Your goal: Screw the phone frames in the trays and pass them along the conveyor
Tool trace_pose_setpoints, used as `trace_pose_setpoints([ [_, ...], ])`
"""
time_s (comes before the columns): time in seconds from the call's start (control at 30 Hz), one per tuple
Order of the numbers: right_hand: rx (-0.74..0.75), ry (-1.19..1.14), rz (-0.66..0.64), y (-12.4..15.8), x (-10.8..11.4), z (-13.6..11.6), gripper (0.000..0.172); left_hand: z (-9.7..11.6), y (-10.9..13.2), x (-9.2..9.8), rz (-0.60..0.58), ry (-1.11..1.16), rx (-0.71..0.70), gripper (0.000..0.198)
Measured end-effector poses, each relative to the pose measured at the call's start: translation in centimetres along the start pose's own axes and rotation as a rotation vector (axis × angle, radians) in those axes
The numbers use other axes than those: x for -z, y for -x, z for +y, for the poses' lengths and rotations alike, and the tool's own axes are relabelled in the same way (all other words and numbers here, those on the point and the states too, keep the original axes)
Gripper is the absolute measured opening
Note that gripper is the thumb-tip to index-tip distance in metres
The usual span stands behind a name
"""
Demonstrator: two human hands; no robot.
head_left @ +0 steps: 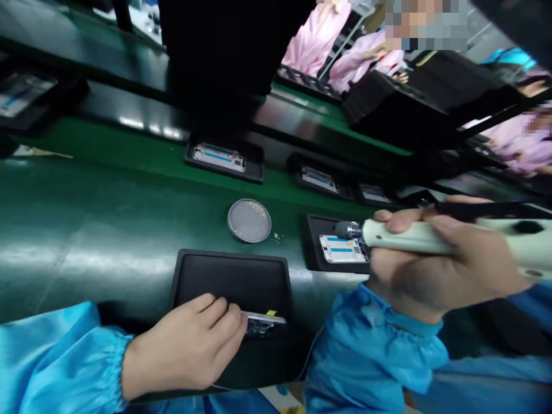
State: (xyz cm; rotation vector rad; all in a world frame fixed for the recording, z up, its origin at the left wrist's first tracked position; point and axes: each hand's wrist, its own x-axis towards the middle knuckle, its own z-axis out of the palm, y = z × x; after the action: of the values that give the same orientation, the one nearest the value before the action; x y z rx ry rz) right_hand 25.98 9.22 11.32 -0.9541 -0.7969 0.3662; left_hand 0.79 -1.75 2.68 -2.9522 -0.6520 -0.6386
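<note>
My left hand [194, 339] is closed around one end of a phone body [264, 323], which tilts over the near edge of a black tray [230, 259]; a small yellow tab sticks up from it. On the right, my right hand [444, 264] wraps round a pale green electric screwdriver [414, 238], its metal tip end pointing left. Just under that tip end, a second black tray [314, 253] holds a white phone frame [342, 250] with blue strips. A round dish [249, 221] full of tiny parts stands between the two trays, with a few loose bits [277, 236] beside it.
Several more black trays with phone frames, such as this one [257, 167], line the back of the green bench [107, 230]. A thin brush-like tool [38, 152] lies at far left. Black bins [397, 109] and people in pink clothing [319, 37] are beyond.
</note>
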Motion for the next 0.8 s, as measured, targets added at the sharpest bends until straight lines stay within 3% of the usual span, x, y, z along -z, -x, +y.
trace_pose_setpoints([
  [0.1, 0.049, -0.098, 0.059, -1.0, 0.6, -0.6, 0.019, 0.5, 0.0, 0.8, -0.043, 0.02, -0.027, 0.036],
  [0.43, 0.024, -0.175, -0.058, -1.1, 2.7, -0.2, 0.026, 0.4, -1.0, 1.7, -0.037, -0.077, -0.058, 0.034],
  [0.63, 0.068, -0.216, -0.087, -1.5, 3.1, 0.4, 0.035, 0.3, -0.3, 1.5, -0.139, 0.014, -0.064, 0.04],
  [0.8, 0.155, -0.184, -0.062, -1.6, 3.1, 0.8, 0.023, 0.2, -0.3, 1.3, -0.19, 0.0, -0.036, 0.034],
])
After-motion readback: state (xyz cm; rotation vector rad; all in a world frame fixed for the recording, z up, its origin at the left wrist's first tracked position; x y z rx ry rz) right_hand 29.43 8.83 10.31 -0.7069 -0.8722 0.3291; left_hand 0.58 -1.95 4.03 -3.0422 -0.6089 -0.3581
